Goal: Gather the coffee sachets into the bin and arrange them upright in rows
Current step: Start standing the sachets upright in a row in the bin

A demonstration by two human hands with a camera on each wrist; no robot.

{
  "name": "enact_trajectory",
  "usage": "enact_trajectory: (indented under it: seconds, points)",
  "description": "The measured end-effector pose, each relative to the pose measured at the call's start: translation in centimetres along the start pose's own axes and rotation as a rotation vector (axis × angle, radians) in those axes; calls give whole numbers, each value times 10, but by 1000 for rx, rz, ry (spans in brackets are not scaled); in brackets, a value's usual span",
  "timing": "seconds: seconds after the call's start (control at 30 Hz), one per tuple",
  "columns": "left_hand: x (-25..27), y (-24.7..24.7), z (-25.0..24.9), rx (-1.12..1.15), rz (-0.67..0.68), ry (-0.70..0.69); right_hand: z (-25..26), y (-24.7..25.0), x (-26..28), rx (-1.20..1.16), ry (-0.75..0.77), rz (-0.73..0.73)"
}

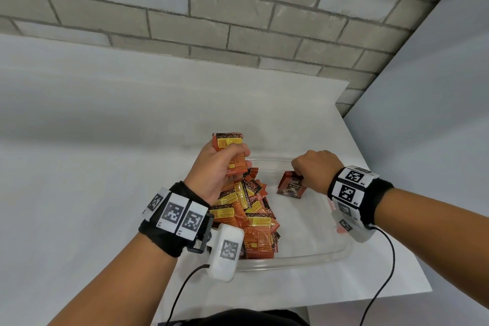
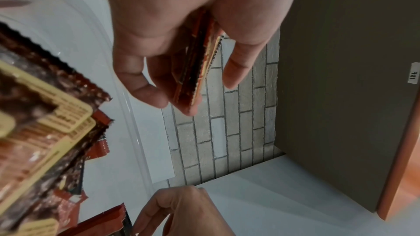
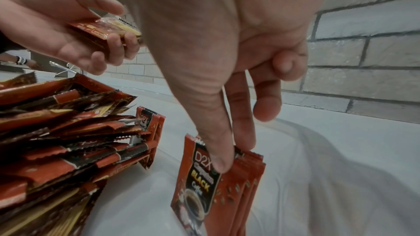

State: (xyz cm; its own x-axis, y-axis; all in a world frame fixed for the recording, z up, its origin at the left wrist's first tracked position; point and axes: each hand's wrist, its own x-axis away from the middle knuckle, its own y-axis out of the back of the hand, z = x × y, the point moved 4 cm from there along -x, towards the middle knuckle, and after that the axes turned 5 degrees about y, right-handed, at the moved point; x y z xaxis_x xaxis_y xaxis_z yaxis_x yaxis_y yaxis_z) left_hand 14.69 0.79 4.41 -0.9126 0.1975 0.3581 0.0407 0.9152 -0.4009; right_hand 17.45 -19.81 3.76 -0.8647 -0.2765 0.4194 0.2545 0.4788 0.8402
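On a white bench [image 1: 105, 140] against a grey brick wall [image 1: 238, 8], my left hand [image 1: 217, 172] grips red-orange coffee sachets [image 1: 229, 144] above the clear bin [image 1: 304, 254]; my right hand [image 1: 315, 167] pinches an upright stack [image 1: 289, 186] inside, beside a loose heap [image 1: 251, 219].

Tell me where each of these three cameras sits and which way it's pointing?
Head: worn on the head, looking down at the clear bin, both forearms and hands visible.
Left wrist: looks along the left hand gripping sachets; right hand at bottom.
Right wrist: looks along the right hand pinching upright sachets in the bin; left hand at upper left.
Shared: all views show the loose sachet pile.
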Motion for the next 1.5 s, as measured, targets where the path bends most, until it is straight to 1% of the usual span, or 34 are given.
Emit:
enact_trajectory:
  seconds: [0.1,0.17,0.23,0.3,0.33,0.37,0.43,0.47,0.53,0.6,0.67,0.7,0.73,0.8,0.87,0.93,1.0,1.03,1.07,1.13,1.2,1.23,1.33,1.4,1.5]
  points:
    - [-2,-1,3,74,31,44,-6,3,6,-61,-30,-28]
    - [-1,-3,4,121,74,84,-12,9,12,-211,-77,-99]
    - [0,-7,5,92,126,87,-15,19,21,-516,-81,-252]
    - [3,-15,5,-3,186,56,-6,34,33,-879,-30,-397]
    - [5,-19,4,-45,217,39,1,41,39,-1024,3,-426]
    - [5,-22,5,-78,238,29,8,45,42,-1115,33,-421]
    - [6,-28,6,-125,248,18,15,47,43,-1160,79,-401]
    - [5,-30,6,-139,244,14,15,48,43,-1172,89,-424]
    - [3,-32,6,-157,217,10,9,51,45,-1241,76,-525]
    - [0,-32,5,-146,167,29,1,53,49,-1284,39,-672]
    - [-2,-31,6,-68,142,78,0,56,56,-1268,47,-819]
    - [-2,-32,5,-30,153,95,2,57,59,-1220,82,-850]
    - [-2,-33,5,-13,178,95,7,55,60,-1153,129,-843]
    - [1,-37,2,-26,215,54,18,48,59,-1030,215,-734]
    - [1,-37,0,-60,211,1,21,42,60,-961,253,-651]
    - [2,-36,1,-104,205,-14,16,43,63,-994,230,-677]
    - [2,-36,2,-139,197,-12,7,48,65,-1000,154,-775]
    - [3,-36,4,-155,192,-8,3,50,64,-980,112,-796]
    - [3,-37,5,-162,189,-6,0,51,62,-962,79,-777]
    - [5,-40,6,-177,199,-9,-2,53,56,-955,78,-655]
    - [6,-41,5,-184,213,-7,-4,56,54,-977,134,-526]
    - [6,-41,4,-186,204,-13,-6,58,54,-987,152,-488]
    - [2,-29,-2,-147,105,-27,-16,55,52,-1001,151,-395]
    - [-1,-20,-4,-95,50,-25,-20,41,47,-910,105,-284]
    - [0,-11,-4,-65,28,-11,-16,11,33,-667,42,-108]
